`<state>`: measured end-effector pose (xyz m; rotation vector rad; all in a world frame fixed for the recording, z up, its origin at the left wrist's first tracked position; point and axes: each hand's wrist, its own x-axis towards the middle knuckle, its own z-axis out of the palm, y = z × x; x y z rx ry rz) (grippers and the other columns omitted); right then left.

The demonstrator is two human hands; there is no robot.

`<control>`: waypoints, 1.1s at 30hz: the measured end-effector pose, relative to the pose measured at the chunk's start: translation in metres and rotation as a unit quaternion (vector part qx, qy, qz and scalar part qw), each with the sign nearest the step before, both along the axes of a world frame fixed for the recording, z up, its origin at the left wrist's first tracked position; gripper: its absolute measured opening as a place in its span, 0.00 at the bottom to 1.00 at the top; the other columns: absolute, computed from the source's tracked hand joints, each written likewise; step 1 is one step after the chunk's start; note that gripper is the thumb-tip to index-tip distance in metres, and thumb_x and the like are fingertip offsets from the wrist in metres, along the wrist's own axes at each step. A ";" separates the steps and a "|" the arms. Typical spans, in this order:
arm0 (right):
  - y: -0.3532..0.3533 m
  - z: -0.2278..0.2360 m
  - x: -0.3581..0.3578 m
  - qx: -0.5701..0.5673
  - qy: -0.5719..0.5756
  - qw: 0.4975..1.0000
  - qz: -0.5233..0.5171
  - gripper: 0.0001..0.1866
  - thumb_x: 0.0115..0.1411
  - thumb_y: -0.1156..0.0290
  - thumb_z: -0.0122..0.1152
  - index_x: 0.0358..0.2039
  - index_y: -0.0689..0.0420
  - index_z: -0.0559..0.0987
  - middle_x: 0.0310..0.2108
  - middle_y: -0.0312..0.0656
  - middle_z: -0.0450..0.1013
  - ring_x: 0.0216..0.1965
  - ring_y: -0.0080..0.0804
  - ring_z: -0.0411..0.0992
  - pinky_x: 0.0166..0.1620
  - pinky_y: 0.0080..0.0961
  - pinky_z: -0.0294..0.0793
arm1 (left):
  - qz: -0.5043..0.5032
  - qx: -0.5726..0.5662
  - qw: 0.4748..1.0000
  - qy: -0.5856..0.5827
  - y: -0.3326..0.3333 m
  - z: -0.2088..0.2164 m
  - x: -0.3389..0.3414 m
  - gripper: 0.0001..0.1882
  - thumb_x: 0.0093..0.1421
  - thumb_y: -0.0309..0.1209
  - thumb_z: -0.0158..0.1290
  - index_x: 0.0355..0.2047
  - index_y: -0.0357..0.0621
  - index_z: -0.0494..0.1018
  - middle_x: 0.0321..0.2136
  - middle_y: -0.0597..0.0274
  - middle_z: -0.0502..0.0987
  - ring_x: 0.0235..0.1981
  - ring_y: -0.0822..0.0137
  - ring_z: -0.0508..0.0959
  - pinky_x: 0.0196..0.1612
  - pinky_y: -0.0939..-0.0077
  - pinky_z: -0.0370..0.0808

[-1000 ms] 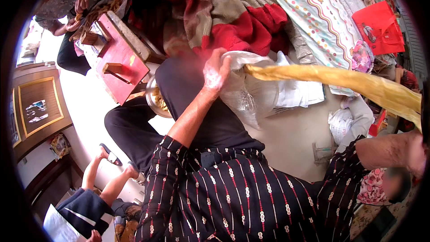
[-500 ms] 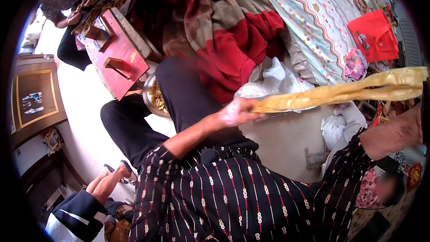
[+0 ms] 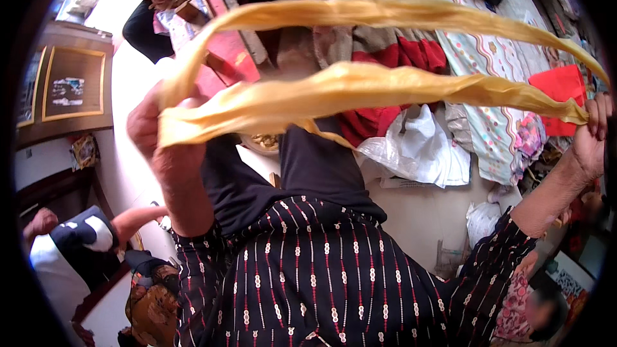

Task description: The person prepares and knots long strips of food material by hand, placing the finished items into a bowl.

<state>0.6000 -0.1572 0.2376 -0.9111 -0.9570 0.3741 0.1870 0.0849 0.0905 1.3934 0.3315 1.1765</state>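
Observation:
A long yellow strip of thin, crinkled material (image 3: pixel 373 82) is stretched across in front of me in two lengths, one above the other. Its exact kind I cannot make out. My left hand (image 3: pixel 168 135), slightly blurred and raised at the left, is closed on one end of it. At the far right my right hand (image 3: pixel 590 130) pinches the other end, partly cut off by the dark rim. The upper length arches from my left hand over toward the right edge. A thinner tail of the strip (image 3: pixel 324 133) hangs below, above my lap.
Beyond my knees stands a low pink-red board (image 3: pixel 241 58), and a bowl of small yellowish pieces (image 3: pixel 263 142). A crumpled white plastic bag (image 3: pixel 427 148), a red bag (image 3: pixel 558 93) and bedding (image 3: pixel 472 58) lie at right. Other people sit at the upper left and lower left.
My left hand has swung from the middle out to the left and up. The yellow strip, earlier bunched out to the right, now spans between both hands. My right hand has come into view.

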 end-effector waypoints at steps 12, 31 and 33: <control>0.044 -0.056 -0.032 -0.079 0.138 0.977 0.144 0.09 0.64 0.70 0.48 0.30 0.62 0.67 0.16 0.27 0.52 0.15 0.15 0.47 0.17 0.13 0.48 | 0.123 -0.037 0.978 0.164 -0.023 -0.038 -0.064 0.07 0.55 0.22 0.57 0.34 0.33 0.76 0.25 0.71 0.74 0.25 0.82 0.71 0.29 0.88 0.67; 0.011 -0.107 -0.151 -0.313 -0.180 0.886 0.290 0.13 0.39 0.66 0.67 0.18 0.63 0.78 0.16 0.43 0.73 0.14 0.33 0.71 0.20 0.23 0.67 | -0.234 0.147 0.783 0.557 -0.061 -0.201 -0.027 0.26 0.43 0.21 0.48 0.47 0.35 0.70 0.41 0.42 0.75 0.46 0.47 0.74 0.49 0.61 0.71; 0.014 -0.106 -0.160 -0.294 -0.177 0.880 0.329 0.12 0.39 0.68 0.67 0.19 0.64 0.78 0.16 0.43 0.73 0.14 0.34 0.71 0.19 0.23 0.67 | -0.187 0.030 0.827 0.530 -0.054 -0.204 -0.013 0.27 0.44 0.18 0.44 0.49 0.33 0.68 0.41 0.41 0.75 0.47 0.48 0.74 0.50 0.64 0.71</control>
